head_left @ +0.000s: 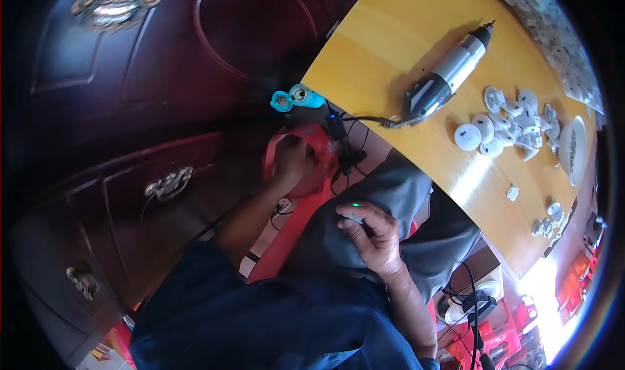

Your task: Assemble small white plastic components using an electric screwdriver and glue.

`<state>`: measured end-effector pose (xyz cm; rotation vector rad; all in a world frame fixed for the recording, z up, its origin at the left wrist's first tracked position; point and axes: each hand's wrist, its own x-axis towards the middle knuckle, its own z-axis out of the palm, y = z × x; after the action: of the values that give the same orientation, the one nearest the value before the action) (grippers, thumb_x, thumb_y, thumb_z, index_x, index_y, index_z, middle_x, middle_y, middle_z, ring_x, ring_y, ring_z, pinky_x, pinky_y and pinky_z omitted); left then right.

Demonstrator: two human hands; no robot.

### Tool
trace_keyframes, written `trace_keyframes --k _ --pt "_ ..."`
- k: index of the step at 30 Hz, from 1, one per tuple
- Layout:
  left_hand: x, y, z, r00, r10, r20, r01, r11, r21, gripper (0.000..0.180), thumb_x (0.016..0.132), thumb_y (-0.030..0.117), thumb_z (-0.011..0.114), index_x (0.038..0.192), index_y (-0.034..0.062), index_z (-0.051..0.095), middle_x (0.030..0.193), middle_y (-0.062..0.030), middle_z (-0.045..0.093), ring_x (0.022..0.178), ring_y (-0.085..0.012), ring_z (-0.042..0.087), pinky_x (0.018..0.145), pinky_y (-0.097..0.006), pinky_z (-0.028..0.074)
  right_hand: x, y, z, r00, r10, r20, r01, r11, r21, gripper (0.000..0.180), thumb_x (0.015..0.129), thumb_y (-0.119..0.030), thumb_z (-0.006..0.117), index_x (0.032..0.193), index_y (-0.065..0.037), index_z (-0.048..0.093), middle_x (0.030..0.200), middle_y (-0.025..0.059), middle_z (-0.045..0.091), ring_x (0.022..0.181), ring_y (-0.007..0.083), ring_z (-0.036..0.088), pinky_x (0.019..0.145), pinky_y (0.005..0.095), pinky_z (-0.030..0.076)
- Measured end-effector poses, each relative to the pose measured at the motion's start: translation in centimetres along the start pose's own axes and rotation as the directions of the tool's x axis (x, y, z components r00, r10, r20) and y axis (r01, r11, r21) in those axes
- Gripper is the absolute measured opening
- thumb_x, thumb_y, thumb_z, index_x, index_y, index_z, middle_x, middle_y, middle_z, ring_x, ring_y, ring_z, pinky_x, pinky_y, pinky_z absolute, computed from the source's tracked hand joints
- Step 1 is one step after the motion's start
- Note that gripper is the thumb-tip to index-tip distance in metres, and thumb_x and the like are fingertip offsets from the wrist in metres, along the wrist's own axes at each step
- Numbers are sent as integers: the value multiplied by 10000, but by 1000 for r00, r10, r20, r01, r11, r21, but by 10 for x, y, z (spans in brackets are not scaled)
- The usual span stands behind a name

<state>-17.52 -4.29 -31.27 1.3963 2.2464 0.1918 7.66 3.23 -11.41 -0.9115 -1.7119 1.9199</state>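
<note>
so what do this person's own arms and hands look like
The left hand and right hand are both ungloved, with bare forearms. The dark navy top has plain sleeves ending near the elbows. The left hand is shaded, so finer detail there is unclear.

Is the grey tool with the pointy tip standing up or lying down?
Lying down: the grey tool is stretched along the yellow tabletop on its side, its shadow beside it.
</note>
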Motion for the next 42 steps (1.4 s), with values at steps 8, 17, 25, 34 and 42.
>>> trace_keyframes --k 8,17,25,34,42 --pt "-70 35 -124 963 -138 229 268 533 -802 207 873 -45 569 1048 63 540 828 -34 585 639 -83 586 565 -241 496 -52 -29 -19 964 256 -70 -191 851 490 245 961 0 579 1204 -1 608 1106 71 668 889 113 653 797 242 541" --pt "-137 197 -226 900 434 -42 -131 176 -976 214 938 216 661 877 69 518 830 -57 583 711 -127 645 591 -223 519 -123 -43 -35 960 262 -98 -122 706 697 301 939 11 590 1237 -31 589 1142 99 673 866 121 665 774 239 545" --pt "-165 265 -215 732 650 -205 -564 408 -718 161 943 122 636 888 -29 636 855 -102 658 750 -126 622 667 -258 491 -152 -56 -40 961 204 -185 -15 710 704 312 962 -50 593 1272 -33 561 1135 94 675 850 120 666 763 242 548" --pt "-174 270 -217 710 658 -250 -633 441 -636 142 914 121 684 887 -17 664 808 -86 676 712 -108 628 618 -238 469 -154 -57 -37 973 134 -188 28 738 674 363 943 -52 631 1296 -34 547 1118 89 684 855 121 664 763 250 553" --pt "-172 277 -219 736 638 -228 -608 473 -638 161 910 143 701 856 -5 668 699 -53 670 624 -93 612 571 -236 463 -155 -52 -38 979 106 -171 44 715 698 401 926 -45 651 1313 -44 546 1149 110 682 889 147 680 769 263 561"
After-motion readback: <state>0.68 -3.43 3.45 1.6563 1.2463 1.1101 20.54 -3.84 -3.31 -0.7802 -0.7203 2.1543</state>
